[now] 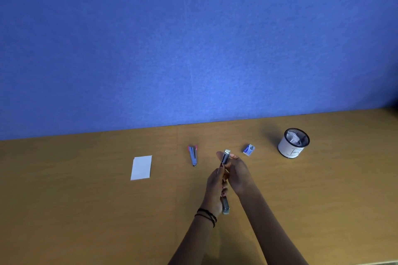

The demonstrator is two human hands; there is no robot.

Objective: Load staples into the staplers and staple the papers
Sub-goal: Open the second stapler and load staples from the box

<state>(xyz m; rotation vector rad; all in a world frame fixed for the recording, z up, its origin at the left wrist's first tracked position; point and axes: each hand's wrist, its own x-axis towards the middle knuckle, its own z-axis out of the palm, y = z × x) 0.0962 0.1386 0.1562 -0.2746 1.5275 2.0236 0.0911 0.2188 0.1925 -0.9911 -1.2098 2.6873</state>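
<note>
Holding stapler hinged open just left of staple box, over worktop: left hand grip wraps its lower half, right hand grip pinches top, probably to bare the channel. Second stapler, papers farther left.

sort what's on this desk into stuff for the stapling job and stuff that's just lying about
For the job:
- silver stapler, swung open, gripped by the left hand and right hand
- red stapler, lying on the desk
- staple box
- white papers, stacked at the left

Just lying about:
- mesh cup marked B, at the far right
</note>
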